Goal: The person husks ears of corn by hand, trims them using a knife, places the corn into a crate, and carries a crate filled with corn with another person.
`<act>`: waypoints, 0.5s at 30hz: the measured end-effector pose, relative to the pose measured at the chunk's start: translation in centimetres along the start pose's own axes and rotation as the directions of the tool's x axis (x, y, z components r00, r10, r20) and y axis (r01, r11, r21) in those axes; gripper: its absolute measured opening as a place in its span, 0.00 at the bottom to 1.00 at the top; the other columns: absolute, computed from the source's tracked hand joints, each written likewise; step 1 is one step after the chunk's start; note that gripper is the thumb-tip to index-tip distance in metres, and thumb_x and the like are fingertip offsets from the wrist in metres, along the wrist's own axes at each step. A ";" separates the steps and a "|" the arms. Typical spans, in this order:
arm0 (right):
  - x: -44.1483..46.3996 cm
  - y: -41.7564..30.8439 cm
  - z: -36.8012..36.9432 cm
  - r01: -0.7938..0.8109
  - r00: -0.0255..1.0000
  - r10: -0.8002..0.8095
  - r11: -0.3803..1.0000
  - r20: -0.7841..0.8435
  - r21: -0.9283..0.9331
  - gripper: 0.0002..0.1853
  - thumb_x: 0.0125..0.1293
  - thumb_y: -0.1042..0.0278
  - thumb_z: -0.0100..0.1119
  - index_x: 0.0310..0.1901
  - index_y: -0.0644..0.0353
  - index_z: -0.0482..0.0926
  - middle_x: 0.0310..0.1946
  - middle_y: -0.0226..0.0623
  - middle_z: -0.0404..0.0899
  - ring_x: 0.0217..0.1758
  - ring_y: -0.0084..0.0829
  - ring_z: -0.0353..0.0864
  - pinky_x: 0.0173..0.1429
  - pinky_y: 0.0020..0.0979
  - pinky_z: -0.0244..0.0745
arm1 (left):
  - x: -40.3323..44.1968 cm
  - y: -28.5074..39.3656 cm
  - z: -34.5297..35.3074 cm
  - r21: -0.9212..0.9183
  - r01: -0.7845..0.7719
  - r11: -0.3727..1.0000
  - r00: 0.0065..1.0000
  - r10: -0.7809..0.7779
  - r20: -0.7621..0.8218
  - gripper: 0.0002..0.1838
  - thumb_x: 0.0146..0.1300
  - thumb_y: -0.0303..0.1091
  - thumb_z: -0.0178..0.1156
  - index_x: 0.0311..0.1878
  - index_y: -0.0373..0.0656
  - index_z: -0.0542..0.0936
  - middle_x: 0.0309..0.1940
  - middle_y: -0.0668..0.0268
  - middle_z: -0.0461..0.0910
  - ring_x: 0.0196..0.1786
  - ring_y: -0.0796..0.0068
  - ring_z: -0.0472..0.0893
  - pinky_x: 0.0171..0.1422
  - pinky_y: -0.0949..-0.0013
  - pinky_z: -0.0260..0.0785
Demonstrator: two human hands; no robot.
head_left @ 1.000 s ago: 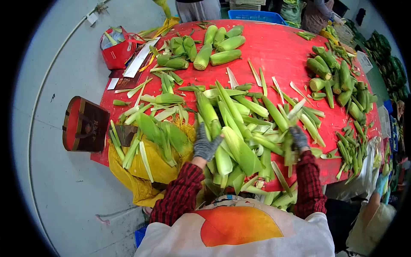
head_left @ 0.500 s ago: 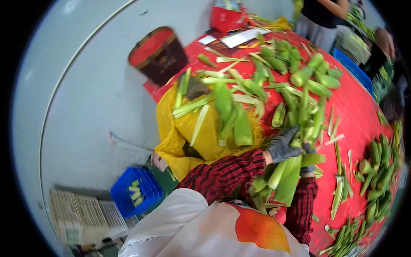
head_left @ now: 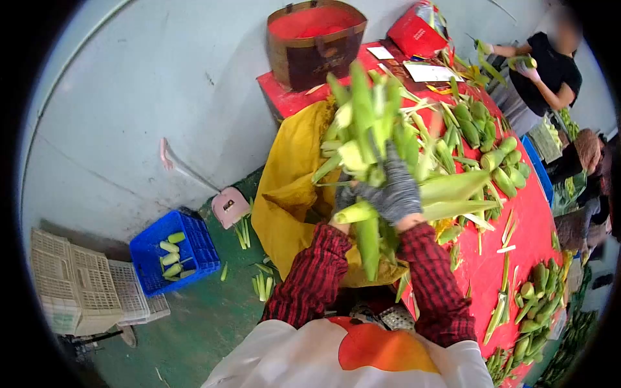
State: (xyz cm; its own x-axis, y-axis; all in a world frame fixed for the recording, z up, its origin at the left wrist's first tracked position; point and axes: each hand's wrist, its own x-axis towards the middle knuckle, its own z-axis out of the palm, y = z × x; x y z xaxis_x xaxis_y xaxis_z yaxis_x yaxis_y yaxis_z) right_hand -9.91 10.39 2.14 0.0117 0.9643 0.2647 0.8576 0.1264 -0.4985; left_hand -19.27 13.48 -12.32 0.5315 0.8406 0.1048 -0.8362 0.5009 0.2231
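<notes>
Both hands wear grey gloves and clasp a large loose bundle of green husks (head_left: pixel 365 119) between them, over the yellow sack (head_left: pixel 284 187) at the table's left edge. My left hand (head_left: pixel 344 197) is wrapped round the bundle's lower left side, its fingers partly hidden. My right hand (head_left: pixel 393 191) presses on the bundle from the right, fingers pointing up. Leaves stick out above and below the hands, and long pale leaves (head_left: pixel 456 187) extend to the right. The bundle is blurred at its top.
The red table (head_left: pixel 524 226) holds green corn ears (head_left: pixel 501 161) and scraps. A dark bag (head_left: pixel 317 55) and red bag (head_left: pixel 417 32) stand at its far edge. On the floor are a blue crate (head_left: pixel 210 249), pale crates (head_left: pixel 84 278) and a pink dustpan (head_left: pixel 229 207). Another person (head_left: pixel 546 74) holds corn.
The view has swung left. Both hands have gathered husks from the table and moved left with them, raising the bundle over the yellow sack.
</notes>
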 end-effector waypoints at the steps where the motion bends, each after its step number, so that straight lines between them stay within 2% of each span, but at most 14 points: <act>1: 0.7 -1.1 1.6 -0.158 0.969 0.168 0.985 0.182 -0.069 0.53 0.39 0.41 0.63 0.62 0.61 0.48 0.54 0.57 0.60 0.53 0.49 0.66 0.54 0.38 0.64 | -1.0 -0.2 -4.3 0.120 -0.060 0.991 0.993 0.072 -0.097 0.20 0.58 0.43 0.50 0.47 0.38 0.69 0.37 0.62 0.74 0.38 0.70 0.74 0.46 0.67 0.68; 2: 1.2 -0.9 4.0 -0.207 0.933 0.236 0.970 0.271 -0.130 0.52 0.39 0.41 0.63 0.62 0.59 0.48 0.54 0.57 0.60 0.54 0.48 0.66 0.54 0.38 0.64 | -2.1 -0.4 -8.5 0.247 -0.093 0.965 0.971 0.143 -0.193 0.20 0.59 0.43 0.48 0.48 0.38 0.69 0.36 0.61 0.74 0.37 0.70 0.75 0.46 0.67 0.69; 3: 1.5 -0.8 6.0 -0.252 0.884 0.307 0.948 0.352 -0.195 0.52 0.39 0.41 0.63 0.62 0.58 0.48 0.54 0.57 0.59 0.54 0.48 0.66 0.54 0.38 0.64 | -2.7 -0.8 -12.8 0.614 -0.134 0.778 0.937 0.301 -0.177 0.15 0.59 0.38 0.48 0.45 0.39 0.71 0.36 0.64 0.74 0.36 0.71 0.74 0.45 0.68 0.69; 4: 1.2 -1.3 7.0 -0.225 0.904 0.288 0.949 0.318 -0.219 0.52 0.38 0.42 0.64 0.62 0.58 0.49 0.53 0.56 0.61 0.54 0.47 0.66 0.54 0.38 0.63 | -3.1 -0.6 -15.1 0.880 -0.121 0.460 0.896 0.432 -0.103 0.10 0.60 0.34 0.49 0.42 0.41 0.72 0.35 0.66 0.74 0.35 0.73 0.74 0.43 0.69 0.68; 5: 1.1 -1.8 7.6 -0.200 0.922 0.267 0.949 0.282 -0.244 0.51 0.37 0.43 0.65 0.61 0.58 0.51 0.52 0.55 0.63 0.54 0.46 0.66 0.54 0.38 0.63 | -3.5 1.1 -10.3 0.689 -0.159 0.707 0.865 0.436 -0.248 0.17 0.63 0.39 0.39 0.46 0.36 0.70 0.39 0.59 0.74 0.40 0.68 0.75 0.47 0.67 0.70; 7: 1.2 -2.9 7.6 -0.269 0.864 0.360 0.921 0.351 -0.283 0.50 0.38 0.45 0.65 0.61 0.56 0.51 0.53 0.54 0.62 0.55 0.46 0.65 0.55 0.38 0.63 | -4.9 1.8 -13.1 0.768 -0.198 0.609 0.901 0.421 -0.101 0.11 0.58 0.29 0.49 0.45 0.40 0.72 0.39 0.64 0.75 0.37 0.74 0.75 0.42 0.70 0.69; 9: 1.4 -2.3 8.5 -0.222 0.900 0.298 0.942 0.317 -0.253 0.49 0.39 0.47 0.65 0.62 0.54 0.51 0.53 0.53 0.62 0.55 0.47 0.65 0.56 0.39 0.62 | -6.0 3.1 -13.5 0.789 -0.101 0.606 0.909 0.379 -0.174 0.16 0.56 0.34 0.50 0.48 0.40 0.69 0.42 0.61 0.72 0.41 0.71 0.72 0.46 0.69 0.66; 11: 1.2 -2.2 8.9 -0.236 0.893 0.316 0.935 0.322 -0.263 0.48 0.39 0.48 0.65 0.62 0.54 0.51 0.53 0.53 0.62 0.55 0.47 0.65 0.56 0.39 0.62 | -8.1 4.8 -13.4 0.855 0.096 0.510 0.909 0.305 -0.283 0.21 0.54 0.38 0.51 0.50 0.40 0.66 0.46 0.59 0.68 0.46 0.68 0.69 0.49 0.67 0.63; 12: 1.2 -2.3 8.9 -0.240 0.891 0.324 0.931 0.317 -0.277 0.48 0.40 0.48 0.64 0.62 0.54 0.51 0.53 0.53 0.62 0.55 0.47 0.65 0.56 0.39 0.62 | -9.2 5.9 -13.0 0.888 0.237 0.395 0.903 0.248 -0.351 0.24 0.53 0.41 0.51 0.52 0.40 0.64 0.47 0.57 0.67 0.48 0.66 0.67 0.51 0.67 0.61; 13: 1.3 -2.4 8.9 -0.247 0.891 0.333 0.926 0.309 -0.286 0.47 0.40 0.49 0.64 0.62 0.53 0.50 0.53 0.53 0.62 0.55 0.47 0.65 0.56 0.39 0.62 | -10.5 7.3 -12.1 0.897 0.392 0.205 0.889 0.167 -0.426 0.26 0.52 0.43 0.52 0.53 0.40 0.63 0.49 0.56 0.65 0.50 0.64 0.66 0.53 0.66 0.60; 14: 1.2 -2.6 9.0 -0.261 0.898 0.339 0.924 0.282 -0.279 0.47 0.40 0.49 0.65 0.62 0.51 0.51 0.52 0.53 0.63 0.54 0.47 0.66 0.56 0.39 0.62 | -12.0 8.7 -10.9 0.853 0.520 -0.048 0.853 0.069 -0.517 0.29 0.51 0.45 0.52 0.55 0.40 0.61 0.51 0.54 0.64 0.52 0.63 0.64 0.55 0.66 0.58; 15: 1.0 -2.9 9.1 -0.274 0.881 0.354 0.923 0.313 -0.270 0.45 0.44 0.48 0.61 0.62 0.48 0.49 0.57 0.48 0.59 0.56 0.46 0.63 0.56 0.40 0.62 | -13.4 10.1 -9.4 0.757 0.576 -0.308 0.789 -0.033 -0.614 0.32 0.50 0.48 0.53 0.56 0.40 0.60 0.52 0.53 0.62 0.54 0.61 0.63 0.56 0.65 0.56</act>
State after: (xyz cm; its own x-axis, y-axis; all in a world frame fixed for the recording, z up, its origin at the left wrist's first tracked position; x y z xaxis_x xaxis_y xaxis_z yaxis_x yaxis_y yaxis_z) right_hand -17.10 13.11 -3.66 0.1526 0.9675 -0.2016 0.9271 -0.2108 -0.3101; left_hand -36.15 9.18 -20.55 0.3638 0.7732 -0.5194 0.6659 0.1739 0.7255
